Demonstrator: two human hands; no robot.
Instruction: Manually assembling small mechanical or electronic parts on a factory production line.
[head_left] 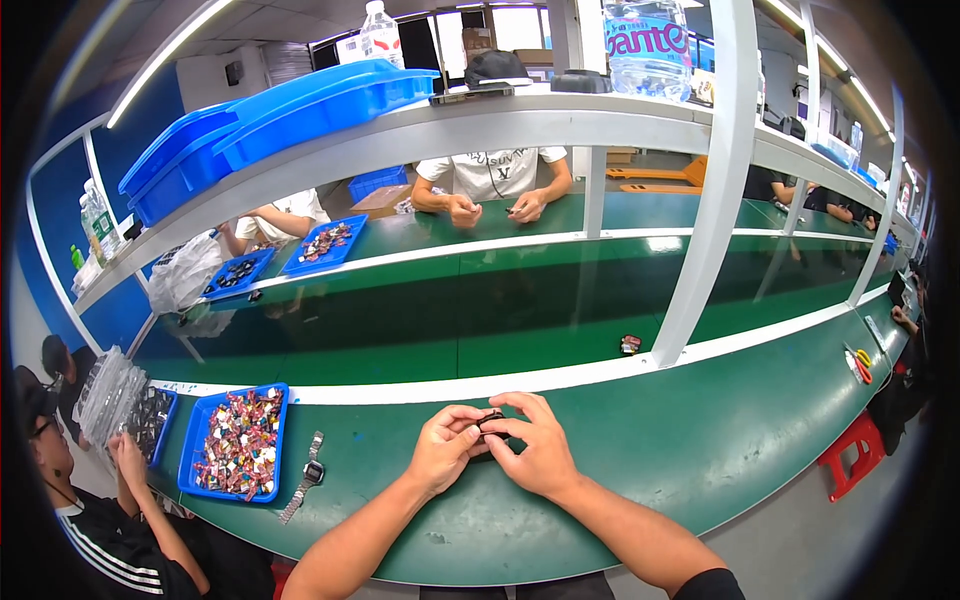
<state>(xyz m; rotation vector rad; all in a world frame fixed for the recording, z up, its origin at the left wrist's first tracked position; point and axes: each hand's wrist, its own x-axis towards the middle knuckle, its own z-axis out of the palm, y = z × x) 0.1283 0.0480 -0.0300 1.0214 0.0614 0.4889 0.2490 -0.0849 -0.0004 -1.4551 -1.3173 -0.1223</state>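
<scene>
Over the green bench top, my left hand (pixel 447 440) and my right hand (pixel 530 440) meet around a small black part (pixel 491 424). The fingers of both hands pinch it from either side. Most of the part is hidden by the fingers, so its exact kind does not show. Left of my hands lies a wristwatch (pixel 313 472) with a metal band. Beyond it sits a blue tray (pixel 282 440) heaped with small red, white and yellowish pieces (pixel 240 445).
A white post (pixel 708 190) and rail stand beyond my hands, with a small reddish-black part (pixel 630 345) near the post's foot. Co-workers sit at left and across. Scissors (pixel 862 365) lie far right, above a red stool (pixel 853 457). Blue bins (pixel 300 115) rest on the shelf.
</scene>
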